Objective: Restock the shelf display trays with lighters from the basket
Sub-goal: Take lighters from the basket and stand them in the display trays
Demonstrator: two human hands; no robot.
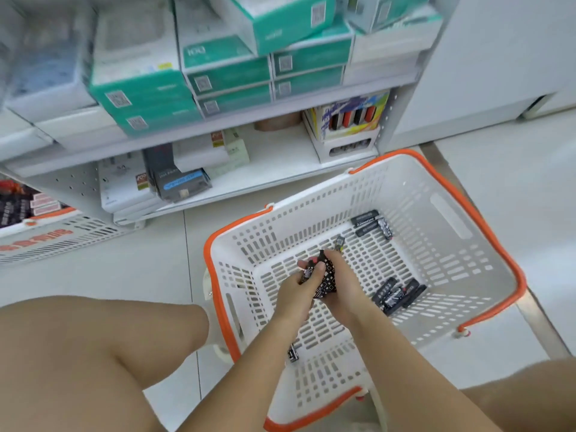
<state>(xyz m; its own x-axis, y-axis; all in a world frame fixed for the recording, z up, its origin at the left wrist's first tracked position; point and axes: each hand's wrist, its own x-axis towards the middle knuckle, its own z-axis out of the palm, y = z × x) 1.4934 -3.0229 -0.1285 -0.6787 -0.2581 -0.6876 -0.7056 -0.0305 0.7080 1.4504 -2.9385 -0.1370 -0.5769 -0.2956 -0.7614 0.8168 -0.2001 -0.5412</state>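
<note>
2 hands (293, 291) (343, 291) grip patterned black lighters (325, 277) inside slotted white plastic basket (452, 219).

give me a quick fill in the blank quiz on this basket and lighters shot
1. The basket has white walls and ____ handles.
2. Both hands, left hand and right hand, hold black patterned ____ above the basket floor.
3. The display tray with lighters stands on the ____ shelf.

Missing words: orange; lighters; bottom
</note>
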